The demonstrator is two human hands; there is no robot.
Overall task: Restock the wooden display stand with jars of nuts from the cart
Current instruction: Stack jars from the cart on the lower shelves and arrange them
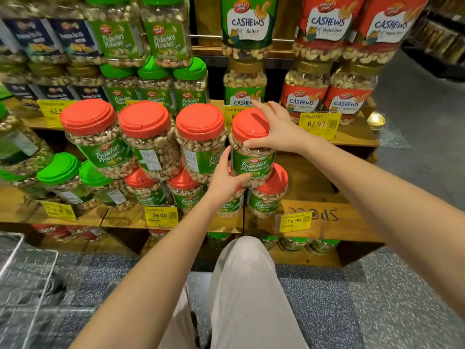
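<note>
A red-lidded pistachio jar (253, 157) sits on top of the lower row of red-lidded jars (266, 197) on the wooden display stand (317, 215), at the right end of an upper row of three like jars (148, 142). My right hand (275, 129) grips its lid and shoulder from the right. My left hand (225, 180) holds its lower left side and base. The jar stands upright with its label facing me.
Green-lidded pistachio jars (60, 172) fill the left of the shelf, cashew jars (327, 91) the upper right shelf. Yellow price tags (161, 216) hang on the shelf edges. The wire cart (25, 280) is at the lower left. My bent knee (244, 273) is below the shelf.
</note>
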